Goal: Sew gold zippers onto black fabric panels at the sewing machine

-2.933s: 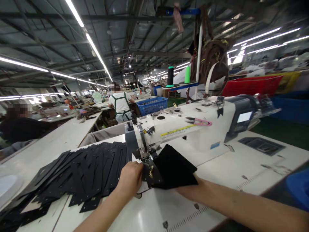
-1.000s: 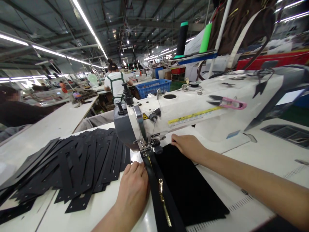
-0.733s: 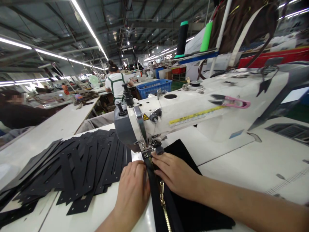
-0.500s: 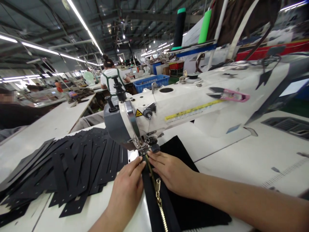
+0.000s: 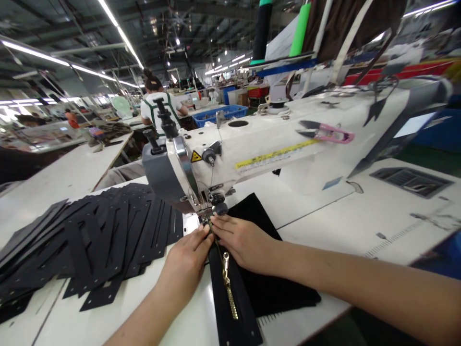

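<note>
A white industrial sewing machine stands on the table, its presser foot down on a black fabric piece with a gold zipper running toward me. My left hand lies flat on the left of the zipper, fingertips at the foot. My right hand lies flat on the fabric on the right of the zipper, fingers stretched to the foot. Both hands press the fabric and hold nothing.
A spread stack of black cut pieces covers the table to the left. Pink thread snips rest on the machine arm. Thread cones stand on a rack behind. A person in a white shirt works at a far table beside a blue basket.
My right hand came from the far edge of the fabric to the presser foot. Both hands closed in on the zipper, and the fabric has fed slightly toward the needle.
</note>
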The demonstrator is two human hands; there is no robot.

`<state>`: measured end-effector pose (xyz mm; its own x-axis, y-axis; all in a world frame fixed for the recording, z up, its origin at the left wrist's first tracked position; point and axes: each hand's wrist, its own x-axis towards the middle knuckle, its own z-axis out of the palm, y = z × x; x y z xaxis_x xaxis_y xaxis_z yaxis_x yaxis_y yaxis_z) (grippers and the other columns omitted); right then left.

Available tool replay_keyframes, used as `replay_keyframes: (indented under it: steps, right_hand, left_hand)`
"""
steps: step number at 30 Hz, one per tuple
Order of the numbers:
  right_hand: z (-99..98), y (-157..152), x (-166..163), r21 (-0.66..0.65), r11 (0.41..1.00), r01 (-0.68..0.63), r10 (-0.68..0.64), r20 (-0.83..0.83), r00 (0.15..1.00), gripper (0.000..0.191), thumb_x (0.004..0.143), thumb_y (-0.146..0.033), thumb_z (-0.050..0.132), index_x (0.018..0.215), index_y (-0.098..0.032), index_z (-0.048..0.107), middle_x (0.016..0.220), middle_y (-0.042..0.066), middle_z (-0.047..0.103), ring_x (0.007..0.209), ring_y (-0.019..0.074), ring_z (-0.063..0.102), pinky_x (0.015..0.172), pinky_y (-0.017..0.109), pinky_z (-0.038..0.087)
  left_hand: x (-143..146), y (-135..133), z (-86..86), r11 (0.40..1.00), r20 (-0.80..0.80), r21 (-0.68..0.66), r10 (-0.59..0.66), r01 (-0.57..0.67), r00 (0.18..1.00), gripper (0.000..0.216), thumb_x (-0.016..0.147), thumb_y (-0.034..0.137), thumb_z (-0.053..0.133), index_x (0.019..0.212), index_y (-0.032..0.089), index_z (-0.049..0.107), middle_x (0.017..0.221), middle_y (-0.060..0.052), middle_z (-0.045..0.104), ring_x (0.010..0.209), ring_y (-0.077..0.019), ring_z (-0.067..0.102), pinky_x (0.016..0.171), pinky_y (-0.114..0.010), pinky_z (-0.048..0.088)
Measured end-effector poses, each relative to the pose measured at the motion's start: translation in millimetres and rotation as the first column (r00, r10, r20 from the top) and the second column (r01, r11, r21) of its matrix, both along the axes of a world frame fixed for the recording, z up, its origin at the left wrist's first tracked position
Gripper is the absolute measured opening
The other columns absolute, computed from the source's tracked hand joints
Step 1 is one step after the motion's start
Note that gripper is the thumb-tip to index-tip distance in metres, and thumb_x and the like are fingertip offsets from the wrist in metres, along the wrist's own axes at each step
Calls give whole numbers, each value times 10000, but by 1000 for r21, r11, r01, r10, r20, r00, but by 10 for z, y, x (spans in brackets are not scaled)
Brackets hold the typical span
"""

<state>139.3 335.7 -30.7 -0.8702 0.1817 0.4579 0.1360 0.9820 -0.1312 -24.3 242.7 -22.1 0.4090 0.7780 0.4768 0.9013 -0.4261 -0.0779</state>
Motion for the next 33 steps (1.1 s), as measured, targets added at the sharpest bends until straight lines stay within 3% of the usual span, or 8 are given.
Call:
replay_keyframes:
  steps: [10, 26, 30, 33]
  right_hand:
    - [32, 28, -6, 60, 998, 13, -15, 41, 999, 345, 877, -138, 397, 1139, 44, 529, 1219, 197, 507, 1163, 233, 439, 1052, 301, 274]
    - [17, 215, -61, -47, 995, -84, 81, -71, 994, 287, 857, -97, 406, 1083, -3, 557, 1125, 179, 571, 1096, 232, 505, 951, 353, 419]
    - [201, -87, 147, -36, 999, -8, 6, -50, 999, 249, 870, -142, 418, 987, -39, 612, 1028, 167, 616, 987, 254, 564, 920, 402, 434]
    - [234, -480, 352, -5, 1000, -11, 11, -70, 998, 376, 883, -376, 434, 948, -67, 638, 955, 163, 636, 901, 280, 585, 867, 443, 459]
  left_hand:
    - [7, 16, 50, 999, 12, -18, 27, -27, 1000, 322, 787, 77, 355, 962, 144, 617, 967, -114, 651, 860, -212, 636, 752, -349, 544]
    - [12, 94, 43, 973, 79, -174, 169, -154, 982, 257, 789, 77, 406, 943, 125, 606, 933, -91, 585, 824, -191, 619, 712, -305, 531]
    - [48, -69, 93, 970, 78, -207, 142, -123, 987, 316, 788, 73, 405, 1050, 126, 573, 1042, -112, 582, 958, -209, 591, 821, -342, 509]
    - [72, -220, 73, 985, 70, -154, 88, -76, 994, 282, 830, 102, 397, 1054, 135, 567, 1106, -113, 591, 1043, -230, 554, 868, -386, 489]
